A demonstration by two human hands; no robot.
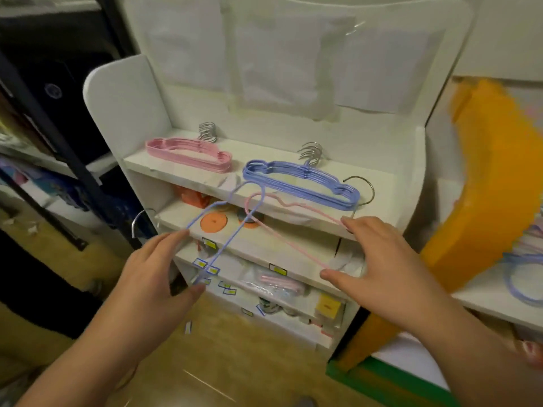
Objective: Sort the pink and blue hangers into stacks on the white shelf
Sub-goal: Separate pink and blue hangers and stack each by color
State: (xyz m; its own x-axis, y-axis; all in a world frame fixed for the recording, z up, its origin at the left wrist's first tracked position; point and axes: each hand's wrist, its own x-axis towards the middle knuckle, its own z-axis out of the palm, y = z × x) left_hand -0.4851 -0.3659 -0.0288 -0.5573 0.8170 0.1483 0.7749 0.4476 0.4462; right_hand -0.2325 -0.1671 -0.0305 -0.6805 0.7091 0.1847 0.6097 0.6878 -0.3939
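1. My left hand (164, 268) holds a blue hanger (219, 230) between thumb and fingertips at its near end. The fingers curl lightly round the wire. The hanger's far end reaches up toward the front edge of the top shelf.

2. My right hand (379, 259) holds a pink hanger (293, 233) the same way, thumb under the near wire and fingers over the right end. The two hangers cross each other between my hands, the pink wire passing the blue one near their far ends.

3. The white shelf (367, 171) stands just beyond both hands. On its top board lie two stacks: the pink stack (188, 154) at far left and the blue stack (302, 183) at right, near the front edge. Metal hooks stand up behind each stack.

4. Colour positions are reversed: the blue hanger is on the left side, the pink hanger on the right. Each must travel across to its own stack.

5. Risk, as I judge it: the crossed wires may snag when I pull my hands apart, dragging one hanger out of its light grip.

6. Risk: the blue stack sits close to the front edge, so a careless placement may push it off the board.

7. Risk: a raised hook may catch an incoming hanger and disturb the stack's alignment.

8. An orange object (484, 186) stands right of the shelf.
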